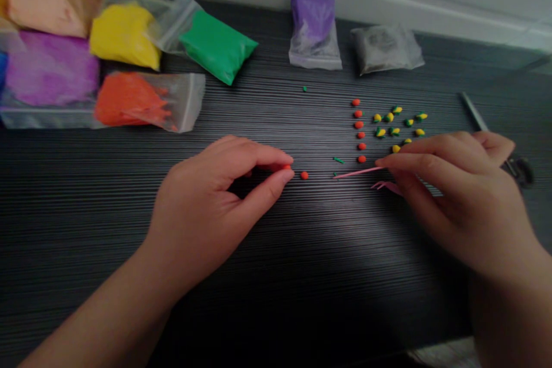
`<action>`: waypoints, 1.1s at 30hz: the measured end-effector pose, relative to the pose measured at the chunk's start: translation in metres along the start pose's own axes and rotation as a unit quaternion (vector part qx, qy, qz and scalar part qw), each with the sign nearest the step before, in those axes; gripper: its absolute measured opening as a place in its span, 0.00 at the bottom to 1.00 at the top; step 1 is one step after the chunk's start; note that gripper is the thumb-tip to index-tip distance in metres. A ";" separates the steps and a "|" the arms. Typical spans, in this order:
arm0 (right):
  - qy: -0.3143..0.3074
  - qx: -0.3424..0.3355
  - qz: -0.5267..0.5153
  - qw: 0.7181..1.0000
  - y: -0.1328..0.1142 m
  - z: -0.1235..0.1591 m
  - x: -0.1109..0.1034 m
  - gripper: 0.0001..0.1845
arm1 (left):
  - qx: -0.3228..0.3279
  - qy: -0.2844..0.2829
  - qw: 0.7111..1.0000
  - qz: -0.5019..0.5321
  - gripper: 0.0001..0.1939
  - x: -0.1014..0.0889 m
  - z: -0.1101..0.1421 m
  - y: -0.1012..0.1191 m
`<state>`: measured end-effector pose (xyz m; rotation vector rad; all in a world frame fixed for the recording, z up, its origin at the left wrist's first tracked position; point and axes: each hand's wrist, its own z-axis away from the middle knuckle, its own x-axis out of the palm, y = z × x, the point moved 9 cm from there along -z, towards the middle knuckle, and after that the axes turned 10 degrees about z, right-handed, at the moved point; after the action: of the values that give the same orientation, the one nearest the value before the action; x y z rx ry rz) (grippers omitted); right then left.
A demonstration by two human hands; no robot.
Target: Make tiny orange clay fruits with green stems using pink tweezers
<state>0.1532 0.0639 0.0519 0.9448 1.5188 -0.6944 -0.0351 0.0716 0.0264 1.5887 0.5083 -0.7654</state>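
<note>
Between thumb and forefinger, my left hand (215, 195) pinches a small orange-red clay ball (287, 167), mostly covered by the fingertips. Another orange ball (304, 175) lies on the table just right of those fingertips. My right hand (461, 190) is closed on a thin pink stick-like tool (357, 172), its tip touching a tiny green clay bit (335, 175). A thin green clay strip (338, 160) lies just above that tip. Under the right hand, a pink piece with forked prongs (387, 186) shows partly; whether it is held is unclear.
A column of orange balls (359, 125) and several yellow-and-green clay pieces (389, 118) lie near my right hand. Bags of clay, among them orange (129, 100), green (218, 43), purple (313, 17) and grey (383, 49), line the back. Scissors (474, 112) lie partly behind the right hand.
</note>
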 end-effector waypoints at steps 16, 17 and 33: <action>0.000 -0.004 0.024 1.000 -0.006 -0.001 -0.001 0.10 | 0.007 0.001 1.000 0.015 0.08 0.000 -0.001 0.002; 0.000 -0.003 0.026 1.000 -0.005 -0.001 -0.002 0.10 | 0.007 0.000 1.000 0.016 0.08 0.000 -0.001 0.002; -0.019 -0.001 0.030 0.999 -0.005 0.002 0.003 0.09 | 0.024 0.003 0.997 0.074 0.07 0.000 -0.002 -0.002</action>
<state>0.1501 0.0608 0.0483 0.9672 1.4523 -0.6649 -0.0363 0.0744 0.0252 1.6539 0.3736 -0.6644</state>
